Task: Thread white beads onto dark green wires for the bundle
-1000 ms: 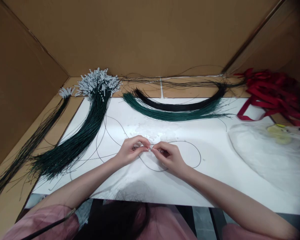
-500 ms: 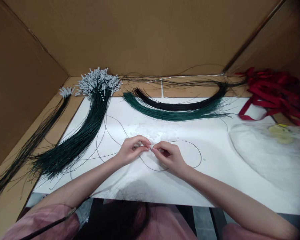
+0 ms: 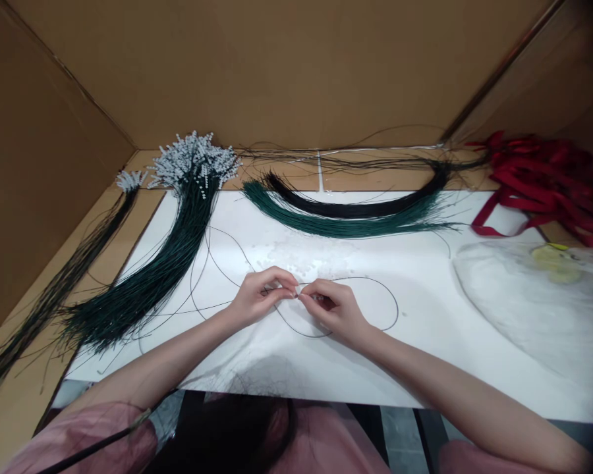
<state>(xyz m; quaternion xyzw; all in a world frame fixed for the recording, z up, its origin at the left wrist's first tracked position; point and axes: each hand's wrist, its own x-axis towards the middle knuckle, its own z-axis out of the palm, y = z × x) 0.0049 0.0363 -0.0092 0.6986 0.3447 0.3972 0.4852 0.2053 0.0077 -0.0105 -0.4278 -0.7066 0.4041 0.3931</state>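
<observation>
Above the middle of the white board, my left hand (image 3: 257,294) and my right hand (image 3: 340,308) meet almost fingertip to fingertip. Both are closed in a pinch on a thin dark wire (image 3: 398,308), which curves out in a loop around and beyond my right hand. A tiny pale bit, perhaps a bead, shows between the fingertips; its shape is too small to make out. Just beyond my hands, small clear or white beads (image 3: 301,253) lie scattered on the board. More thin wire trails off to the left of my left hand.
A thick bundle of green wires (image 3: 170,253) with white beaded tips lies left, beside a thinner bundle (image 3: 86,257). Loose green wires (image 3: 346,228) and black wires (image 3: 346,210) lie behind. At right are red ribbon (image 3: 538,178) and a clear plastic bag (image 3: 534,303). Cardboard walls (image 3: 286,72) surround the board.
My fingertips have shifted very slightly against each other at the pinch. The wire loop and everything else stay where they were.
</observation>
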